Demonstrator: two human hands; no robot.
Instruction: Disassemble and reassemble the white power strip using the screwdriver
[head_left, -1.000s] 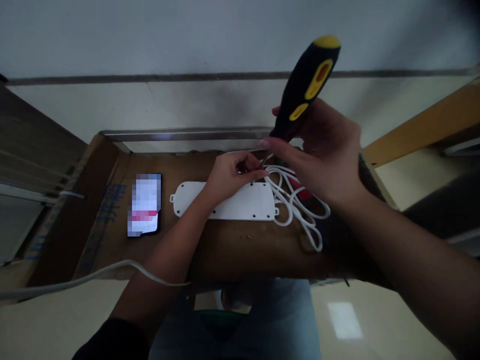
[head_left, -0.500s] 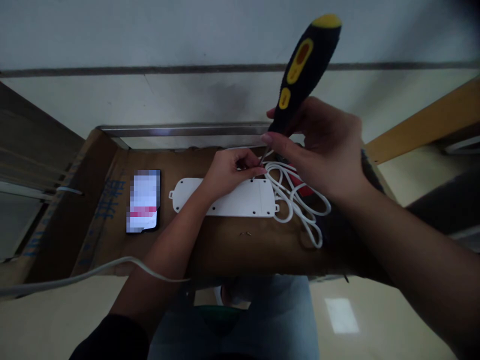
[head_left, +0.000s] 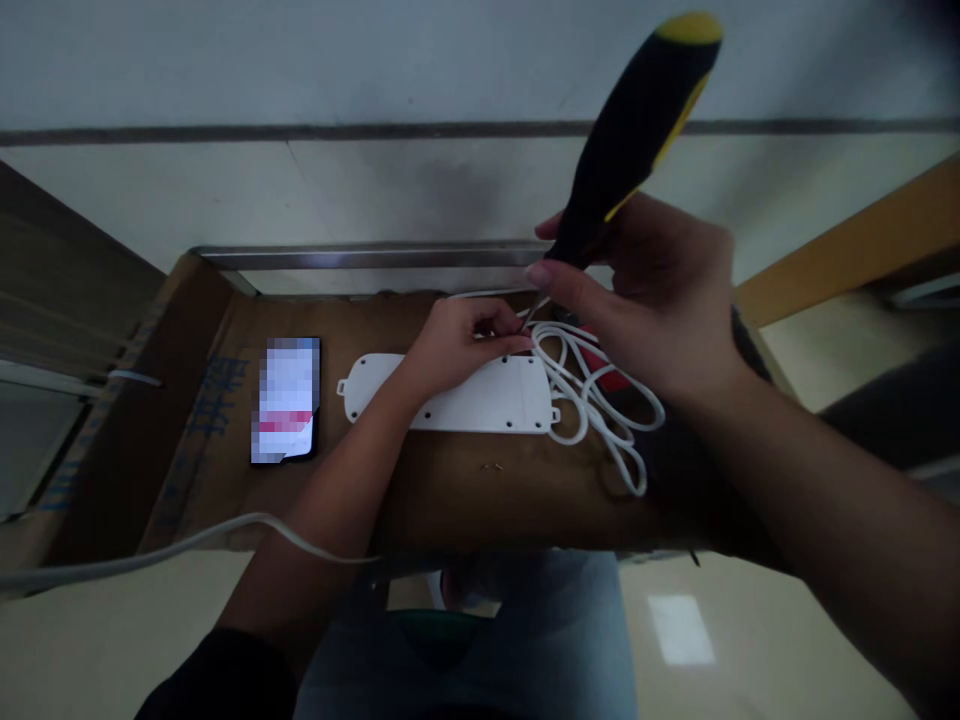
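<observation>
Screwdriver (head_left: 634,130) with a black-and-yellow handle and thin metal shaft tilts in the right hand (head_left: 664,310), fingers pinching below the handle. The left hand's (head_left: 454,345) fingers bunch around its tip, their pinch unclear, above a flat, round-ended white plastic casing (head_left: 480,400) on the brown cardboard surface (head_left: 442,495).

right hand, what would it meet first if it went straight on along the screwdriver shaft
Probably the left hand, its fingertips right at the lower visible end of the screwdriver shaft; the white casing seems next, though depth is unclear.
</observation>
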